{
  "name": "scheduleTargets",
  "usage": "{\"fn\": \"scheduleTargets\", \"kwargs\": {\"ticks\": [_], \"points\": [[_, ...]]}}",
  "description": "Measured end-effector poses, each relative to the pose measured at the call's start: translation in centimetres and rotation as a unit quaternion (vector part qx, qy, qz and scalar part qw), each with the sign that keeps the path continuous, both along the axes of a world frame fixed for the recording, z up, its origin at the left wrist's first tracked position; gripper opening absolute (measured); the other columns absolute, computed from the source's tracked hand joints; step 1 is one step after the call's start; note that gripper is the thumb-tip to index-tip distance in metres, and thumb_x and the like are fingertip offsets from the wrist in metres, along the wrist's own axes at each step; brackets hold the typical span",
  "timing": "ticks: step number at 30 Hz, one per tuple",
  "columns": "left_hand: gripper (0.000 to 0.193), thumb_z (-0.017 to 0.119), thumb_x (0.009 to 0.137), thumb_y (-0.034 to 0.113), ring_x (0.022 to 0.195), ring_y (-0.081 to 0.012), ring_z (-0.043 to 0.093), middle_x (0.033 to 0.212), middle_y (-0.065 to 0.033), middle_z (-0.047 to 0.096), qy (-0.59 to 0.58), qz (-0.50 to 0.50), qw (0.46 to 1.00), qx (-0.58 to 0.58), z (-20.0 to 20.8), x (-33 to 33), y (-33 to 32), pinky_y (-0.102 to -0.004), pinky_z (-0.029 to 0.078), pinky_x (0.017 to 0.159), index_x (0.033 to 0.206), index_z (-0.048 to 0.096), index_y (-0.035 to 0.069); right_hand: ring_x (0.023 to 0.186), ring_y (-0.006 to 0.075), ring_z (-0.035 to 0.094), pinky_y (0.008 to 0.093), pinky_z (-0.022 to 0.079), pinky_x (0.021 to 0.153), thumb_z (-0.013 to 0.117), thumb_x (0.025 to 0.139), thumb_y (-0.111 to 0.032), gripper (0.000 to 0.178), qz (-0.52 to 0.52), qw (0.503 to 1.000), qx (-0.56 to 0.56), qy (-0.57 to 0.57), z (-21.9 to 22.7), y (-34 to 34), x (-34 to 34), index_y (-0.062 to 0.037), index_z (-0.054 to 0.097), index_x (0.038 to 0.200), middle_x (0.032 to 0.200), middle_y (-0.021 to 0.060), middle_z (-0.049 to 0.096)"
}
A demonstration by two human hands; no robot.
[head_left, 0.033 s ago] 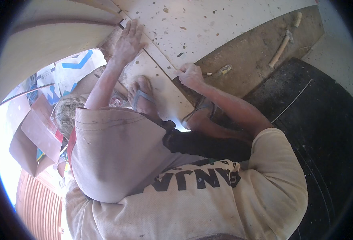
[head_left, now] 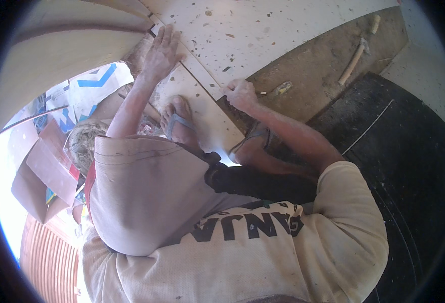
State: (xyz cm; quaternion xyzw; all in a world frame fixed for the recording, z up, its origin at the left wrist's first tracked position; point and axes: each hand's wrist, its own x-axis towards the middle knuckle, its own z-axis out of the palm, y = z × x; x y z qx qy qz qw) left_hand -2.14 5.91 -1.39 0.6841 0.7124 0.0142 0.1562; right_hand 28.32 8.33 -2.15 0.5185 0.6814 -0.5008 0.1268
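My left hand [head_left: 163, 54] lies flat with its fingers stretched out on a narrow strip of white speckled tile [head_left: 198, 69]. At the near right end of that strip my right hand [head_left: 239, 95] is closed, its curled fingers pinching at the strip's corner; the fingertips are partly hidden. A dark gap runs along the strip's near side, between it and another speckled tile [head_left: 182, 83]. On that tile rests my sandalled foot [head_left: 181, 121]. Beyond the strip spreads a larger white speckled surface [head_left: 263, 30].
On the bare brown ground [head_left: 318, 60] lie a wooden-handled hammer [head_left: 353, 63] and a small tool [head_left: 283, 88]. A black sheet [head_left: 384, 146] with a thin rod [head_left: 369, 126] fills the right. Leftward are a cement-crusted bucket [head_left: 83, 146], an open cardboard box [head_left: 43, 177] and a curved pale panel [head_left: 45, 65].
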Motion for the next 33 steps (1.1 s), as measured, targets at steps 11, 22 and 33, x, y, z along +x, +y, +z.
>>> {"fn": "scheduleTargets", "kwargs": {"ticks": [11,22,33], "points": [[0.077,0.064,0.093,0.037,0.151,-0.04,0.019,0.163,-0.0232,0.021,-0.005,-0.02,1.0,0.022,-0.4,0.2,0.0,-0.0474,0.022,0.122,0.153,0.033,0.001,0.096,0.0351,0.069,0.0456,0.053,0.087,0.067,0.087,-0.035,0.031,0.131,0.98,0.111,-0.098,5.8,14.2,13.2,-0.0076,0.072,0.101,0.098,0.0168,0.073],[0.088,0.067,0.091,0.042,0.152,-0.0418,0.015,0.163,-0.0254,0.017,-0.03,0.003,1.0,-0.004,-0.4,0.6,-2.7,-0.0479,0.019,0.123,0.157,0.024,0.001,0.107,0.0354,0.068,0.0442,0.053,0.09,0.07,0.083,-0.039,0.047,-0.18,0.879,0.253,-0.362,1.7,31.7,31.0,-0.0016,0.067,0.11,0.111,0.0208,0.071],[0.093,0.072,0.087,0.035,0.152,-0.0401,0.014,0.163,-0.0266,0.016,-0.016,0.06,0.997,-0.046,1.6,2.3,-1.0,-0.0464,0.018,0.125,0.155,0.023,-0.004,0.077,0.0196,0.07,0.0338,0.054,0.064,0.08,0.081,-0.036,0.045,-0.338,0.931,0.037,-0.135,-3.9,32.1,33.4,0.003,0.07,0.1,0.09,0.0092,0.072]]}}
